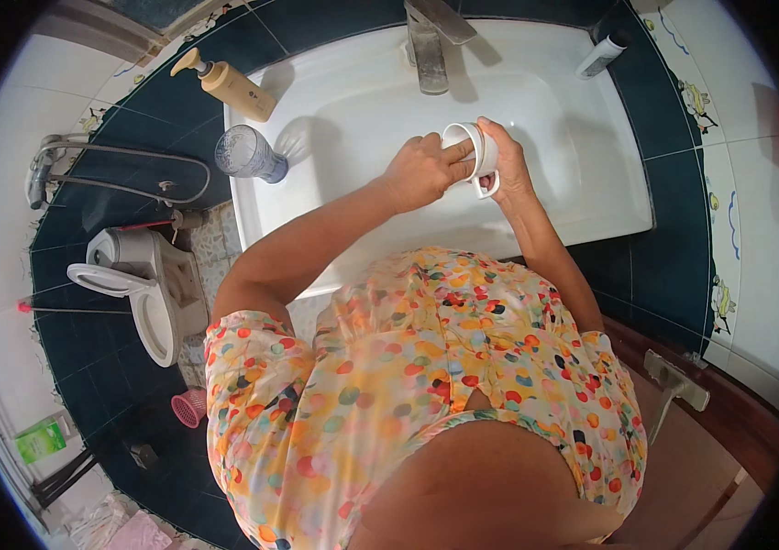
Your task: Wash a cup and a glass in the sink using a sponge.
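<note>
A white mug point(489, 152) is tilted over the sink, its mouth turned toward my left hand. My right hand point(514, 161) holds it from the right side, fingers around the body near the handle. Two fingers of my left hand point(420, 172) reach apart into the mouth of the mug; their tips are hidden inside, and I cannot see whether they pinch anything. Beneath both hands lies the white basin point(375, 124). A metal faucet point(430, 62) stands beyond the mug, at the back of the basin.
On the sink's left rim stand a tan pump bottle point(238, 89) and a clear glass point(252, 155) with a bluish base. A white tube with a dark cap point(601, 58) is at the back right corner. To the left are a shower hose point(203, 179) and a toilet point(155, 330) with its seat raised.
</note>
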Motion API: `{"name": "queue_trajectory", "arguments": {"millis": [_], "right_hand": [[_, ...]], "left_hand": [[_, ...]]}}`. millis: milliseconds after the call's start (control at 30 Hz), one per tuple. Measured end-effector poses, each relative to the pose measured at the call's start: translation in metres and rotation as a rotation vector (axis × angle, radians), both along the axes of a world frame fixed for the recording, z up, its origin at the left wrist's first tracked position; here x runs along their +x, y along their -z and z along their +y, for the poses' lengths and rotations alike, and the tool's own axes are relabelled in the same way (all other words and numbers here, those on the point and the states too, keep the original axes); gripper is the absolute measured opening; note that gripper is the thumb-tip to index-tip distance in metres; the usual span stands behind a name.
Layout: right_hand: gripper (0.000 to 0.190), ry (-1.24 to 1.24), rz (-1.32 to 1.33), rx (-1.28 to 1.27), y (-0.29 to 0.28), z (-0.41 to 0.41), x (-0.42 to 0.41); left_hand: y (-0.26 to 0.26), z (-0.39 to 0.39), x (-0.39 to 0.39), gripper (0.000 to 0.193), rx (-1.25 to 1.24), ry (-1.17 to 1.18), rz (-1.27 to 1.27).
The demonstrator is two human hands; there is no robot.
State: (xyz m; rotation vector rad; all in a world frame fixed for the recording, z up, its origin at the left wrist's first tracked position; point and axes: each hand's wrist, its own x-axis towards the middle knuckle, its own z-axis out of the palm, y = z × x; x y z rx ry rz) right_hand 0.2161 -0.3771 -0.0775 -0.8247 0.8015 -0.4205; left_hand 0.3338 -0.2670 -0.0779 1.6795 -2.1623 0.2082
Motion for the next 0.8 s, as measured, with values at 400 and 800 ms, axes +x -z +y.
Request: {"name": "queue_trajectory", "arguments": {"millis": [400, 800], "right_hand": [[0.062, -0.346, 0.131, -0.328, -0.01, -0.005, -0.012], [0.027, 0.127, -0.146, 0.102, -0.006, -0.005, 0.007]], "left_hand": [[-0.038, 0.003, -0.018, 0.025, 0.506, -0.314, 1.951], [-0.012, 0.001, -0.022, 0.03, 0.088, -0.125, 0.193]]}}
